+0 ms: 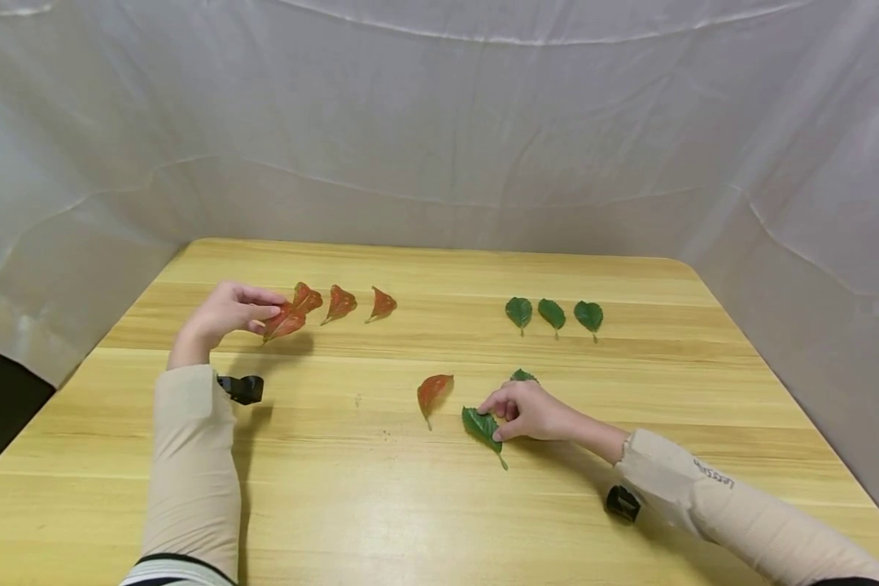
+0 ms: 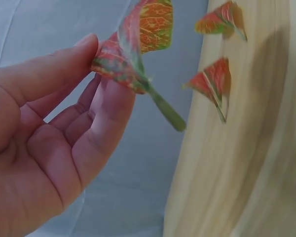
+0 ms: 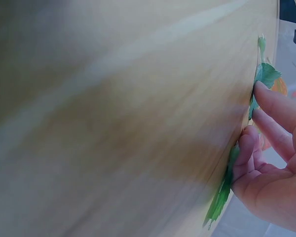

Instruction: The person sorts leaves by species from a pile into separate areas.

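"Red, veined, pointed leaf (image 1: 284,322): where?"
"Above the wooden worktop (image 1: 352,505), toward its far left corner, pinched between the left hand's (image 1: 223,316) thumb and fingers."
"And the right hand (image 1: 533,412)?"
"Nearly closed, pinching a green, serrated leaf (image 1: 481,426) mid-worktop; three green leaves (image 1: 552,315) lie toward the far edge."

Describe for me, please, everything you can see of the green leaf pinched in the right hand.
The green leaf is thin and deep green, toothed along its edge, with a paler stem pointing toward the person. The right hand pinches it between thumb and finger, partly covering it. It is over the wooden table, just right of a lone red leaf. Whether it is real or touches the tabletop, I cannot tell.
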A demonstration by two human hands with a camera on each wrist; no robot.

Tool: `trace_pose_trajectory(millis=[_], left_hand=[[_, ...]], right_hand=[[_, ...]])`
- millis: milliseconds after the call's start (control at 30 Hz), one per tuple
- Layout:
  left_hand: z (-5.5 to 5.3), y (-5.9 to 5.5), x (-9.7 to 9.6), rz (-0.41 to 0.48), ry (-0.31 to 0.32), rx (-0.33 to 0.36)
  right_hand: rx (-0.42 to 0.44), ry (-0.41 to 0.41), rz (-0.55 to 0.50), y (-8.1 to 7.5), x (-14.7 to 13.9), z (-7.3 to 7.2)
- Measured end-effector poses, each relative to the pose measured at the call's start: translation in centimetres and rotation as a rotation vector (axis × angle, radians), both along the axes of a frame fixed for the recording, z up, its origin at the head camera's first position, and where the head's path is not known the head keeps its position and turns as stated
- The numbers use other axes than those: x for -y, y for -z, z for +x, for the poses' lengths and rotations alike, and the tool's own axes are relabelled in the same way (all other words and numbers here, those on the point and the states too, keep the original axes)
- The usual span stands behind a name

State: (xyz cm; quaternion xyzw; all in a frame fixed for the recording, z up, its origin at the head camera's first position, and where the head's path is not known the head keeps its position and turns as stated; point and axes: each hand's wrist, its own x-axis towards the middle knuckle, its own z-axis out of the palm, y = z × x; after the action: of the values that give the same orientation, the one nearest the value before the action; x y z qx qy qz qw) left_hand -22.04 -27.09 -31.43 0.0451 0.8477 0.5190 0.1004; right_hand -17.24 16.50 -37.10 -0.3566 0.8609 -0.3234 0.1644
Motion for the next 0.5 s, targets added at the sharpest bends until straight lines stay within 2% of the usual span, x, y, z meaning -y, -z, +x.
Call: trace_pose_trajectory(millis=[233, 500], left_hand=[[0.2, 1.0, 1.3, -0.002, 0.006, 0.017], [0.2, 2.0, 2.1, -0.026, 0.012, 0.071]], right_hand=[[-0.002, 0.0, 0.001, 0.0, 0.0, 0.0], [-0.004, -0.004, -0.001, 0.0, 0.0, 0.0]])
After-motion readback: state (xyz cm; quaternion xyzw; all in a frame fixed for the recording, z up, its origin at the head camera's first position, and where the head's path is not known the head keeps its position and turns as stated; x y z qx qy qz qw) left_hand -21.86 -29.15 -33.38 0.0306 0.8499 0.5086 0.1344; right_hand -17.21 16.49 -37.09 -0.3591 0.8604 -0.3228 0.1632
